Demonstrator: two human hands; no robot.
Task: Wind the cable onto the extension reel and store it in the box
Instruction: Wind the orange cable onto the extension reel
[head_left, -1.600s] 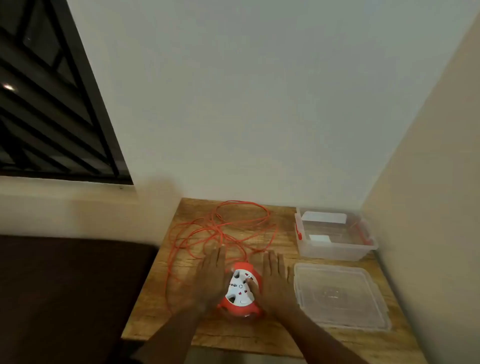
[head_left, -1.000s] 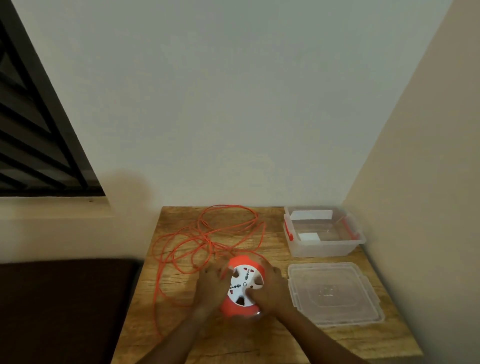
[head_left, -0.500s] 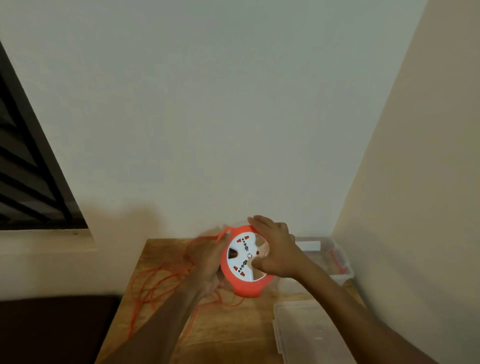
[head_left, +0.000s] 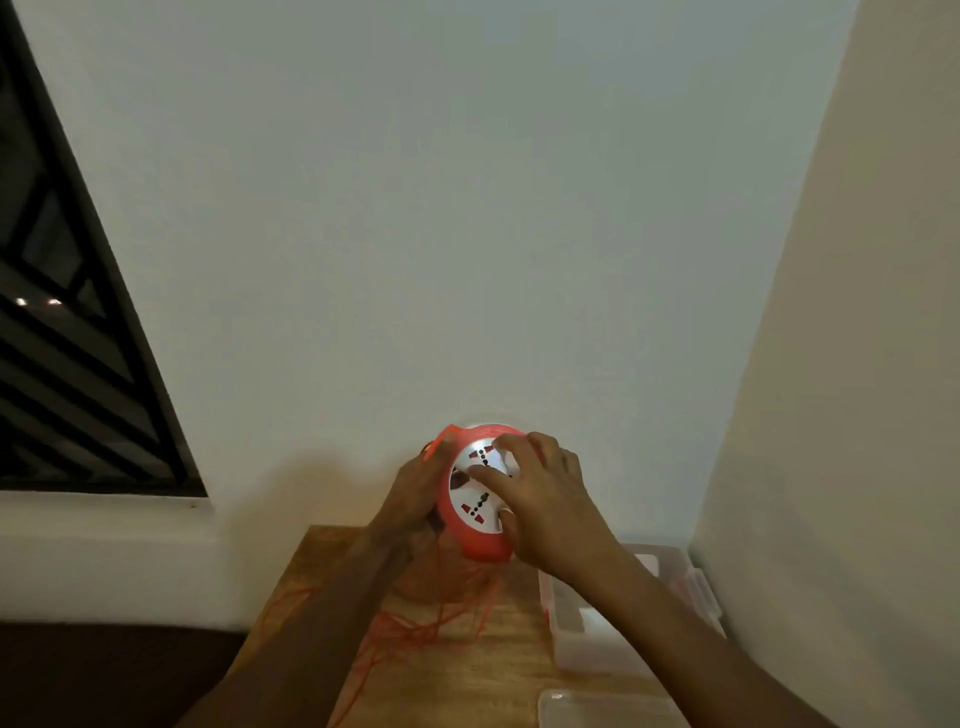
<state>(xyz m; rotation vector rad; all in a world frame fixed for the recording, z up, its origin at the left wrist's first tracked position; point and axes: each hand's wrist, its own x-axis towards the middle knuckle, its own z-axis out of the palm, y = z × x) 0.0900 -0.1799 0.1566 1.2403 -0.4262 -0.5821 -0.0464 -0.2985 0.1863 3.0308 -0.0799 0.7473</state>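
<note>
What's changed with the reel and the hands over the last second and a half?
The reel was lying on the table under both flat hands; now the left hand and right hand grip it and have lifted it up, white socket face tilted toward the camera. The cable is still loose on the table, unwound. The box and lid stay put.

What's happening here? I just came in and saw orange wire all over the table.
A person is holding a round orange extension reel with a white socket face up off the wooden table with both hands. The left hand grips its side; the right hand lies across the socket face. The thin orange cable lies mostly loose on the table, unwound. The clear plastic box sits open at the right, its clear lid lying beside it.
</note>
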